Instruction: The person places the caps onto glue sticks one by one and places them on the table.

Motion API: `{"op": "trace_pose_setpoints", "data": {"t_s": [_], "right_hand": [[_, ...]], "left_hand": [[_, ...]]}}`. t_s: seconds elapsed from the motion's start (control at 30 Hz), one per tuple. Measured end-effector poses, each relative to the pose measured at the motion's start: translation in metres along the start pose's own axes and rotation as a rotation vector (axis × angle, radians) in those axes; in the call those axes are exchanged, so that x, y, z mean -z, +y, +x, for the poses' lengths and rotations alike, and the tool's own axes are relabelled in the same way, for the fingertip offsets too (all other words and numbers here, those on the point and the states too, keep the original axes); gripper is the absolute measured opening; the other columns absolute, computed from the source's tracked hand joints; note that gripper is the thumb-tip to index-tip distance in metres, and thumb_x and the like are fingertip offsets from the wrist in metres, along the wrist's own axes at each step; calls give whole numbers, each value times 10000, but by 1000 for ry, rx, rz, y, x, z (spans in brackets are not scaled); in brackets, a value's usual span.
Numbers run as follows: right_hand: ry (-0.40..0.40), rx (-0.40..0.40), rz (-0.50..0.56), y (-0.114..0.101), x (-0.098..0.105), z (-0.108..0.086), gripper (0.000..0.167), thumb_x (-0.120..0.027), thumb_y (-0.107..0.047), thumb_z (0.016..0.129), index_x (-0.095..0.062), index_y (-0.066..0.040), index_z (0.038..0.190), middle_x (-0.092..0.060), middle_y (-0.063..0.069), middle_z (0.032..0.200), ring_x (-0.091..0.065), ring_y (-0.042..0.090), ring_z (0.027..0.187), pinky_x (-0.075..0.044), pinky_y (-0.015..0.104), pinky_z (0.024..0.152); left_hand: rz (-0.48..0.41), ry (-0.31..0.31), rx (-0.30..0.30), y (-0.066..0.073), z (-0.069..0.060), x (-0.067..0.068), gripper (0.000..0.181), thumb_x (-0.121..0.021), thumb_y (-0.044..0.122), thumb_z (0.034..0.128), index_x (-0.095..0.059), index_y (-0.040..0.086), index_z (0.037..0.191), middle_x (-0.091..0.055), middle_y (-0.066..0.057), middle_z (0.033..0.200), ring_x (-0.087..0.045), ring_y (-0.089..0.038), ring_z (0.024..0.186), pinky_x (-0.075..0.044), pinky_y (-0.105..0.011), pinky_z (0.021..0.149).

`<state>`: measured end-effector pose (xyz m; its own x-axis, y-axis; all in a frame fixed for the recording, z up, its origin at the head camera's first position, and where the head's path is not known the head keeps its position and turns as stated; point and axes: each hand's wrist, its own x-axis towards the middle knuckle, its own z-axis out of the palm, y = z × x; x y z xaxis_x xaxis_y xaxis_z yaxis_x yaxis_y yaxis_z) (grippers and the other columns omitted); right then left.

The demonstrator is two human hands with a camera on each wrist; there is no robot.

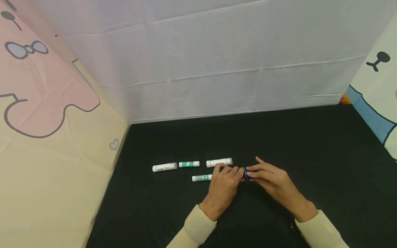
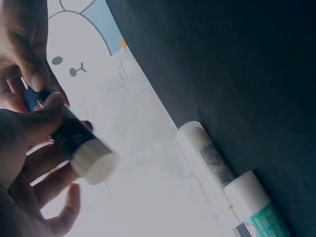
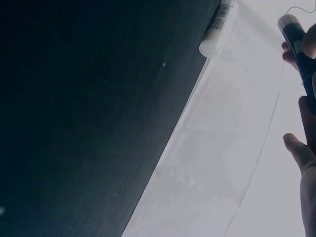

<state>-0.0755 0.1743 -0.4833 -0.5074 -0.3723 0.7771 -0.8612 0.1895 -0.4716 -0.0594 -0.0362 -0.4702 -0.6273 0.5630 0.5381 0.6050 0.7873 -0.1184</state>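
A dark blue glue stick (image 2: pixel 73 133) with a whitish end is held between both hands above the black table. My left hand (image 1: pixel 224 184) pinches its body between thumb and fingers, with the whitish end sticking out past them in the left wrist view. My right hand (image 1: pixel 277 182) pinches the other end, which shows as a small blue part (image 1: pixel 246 174) in the head view. Just left of my left hand lies a green-and-white glue stick (image 1: pixel 201 178), partly covered by that hand. Behind the hand rests a white glue stick (image 1: pixel 219 162).
Farther left on the black tabletop (image 1: pixel 310 144) lie another white glue stick (image 1: pixel 164 167) and a second green-and-white one (image 1: pixel 189 164). A white cloth (image 1: pixel 198 69) hangs behind the table, with printed cartoon cloths (image 1: pixel 46 155) at both sides.
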Motion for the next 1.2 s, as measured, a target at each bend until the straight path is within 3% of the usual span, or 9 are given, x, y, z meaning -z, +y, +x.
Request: {"op": "trace_pose_setpoints", "data": {"t_s": [0.23,0.47,0.63,0.8,1.0,1.2], "right_hand": [[20,19,38,0,-3,1,305,-626,-217,1072,-803,27,1025,-762,205,1049,-637,27,1269,-403,356,1204],[-15,22,-37,-2,-4,2,368,-570,-257,1096,-795,28,1037,-743,196,1065,-570,16,1340,-408,310,1190],[-56,2,-86,-4,-6,2,417,-535,-295,1108,-794,18,1016,-742,175,1061,-556,-3,1340,-401,284,1188],[-55,-23,-79,-5,-8,1,416,-544,-302,1102,-793,19,1013,-748,176,1066,-601,19,1299,-394,304,1198],[-21,-34,9,-5,-13,-3,380,-588,-266,1086,-788,49,1011,-756,206,1050,-615,3,1277,-390,341,1207],[19,-85,51,-5,-15,-9,364,-643,-284,1054,-795,43,1000,-769,212,1025,-652,12,1233,-396,344,1202]], "left_hand": [[-51,25,-11,0,-1,1,218,-838,299,911,-807,165,1080,-776,70,943,-689,-80,814,-530,-324,935],[-297,-98,98,-6,-3,0,356,-754,285,947,-768,123,1264,-792,43,1122,-708,-134,958,-502,-353,910],[-275,-158,86,-8,-6,-4,296,-689,333,974,-754,150,1198,-786,51,1134,-695,-135,996,-471,-340,884],[-241,-111,33,-8,-8,-7,213,-728,315,954,-719,149,1087,-780,67,1070,-669,-105,922,-469,-307,888],[-208,-39,-16,-4,-11,-8,206,-799,273,906,-682,121,981,-724,55,899,-616,-101,780,-469,-280,818],[-124,-39,-43,0,-9,-6,204,-810,278,915,-697,121,980,-679,61,840,-593,-93,758,-471,-272,832]]}}
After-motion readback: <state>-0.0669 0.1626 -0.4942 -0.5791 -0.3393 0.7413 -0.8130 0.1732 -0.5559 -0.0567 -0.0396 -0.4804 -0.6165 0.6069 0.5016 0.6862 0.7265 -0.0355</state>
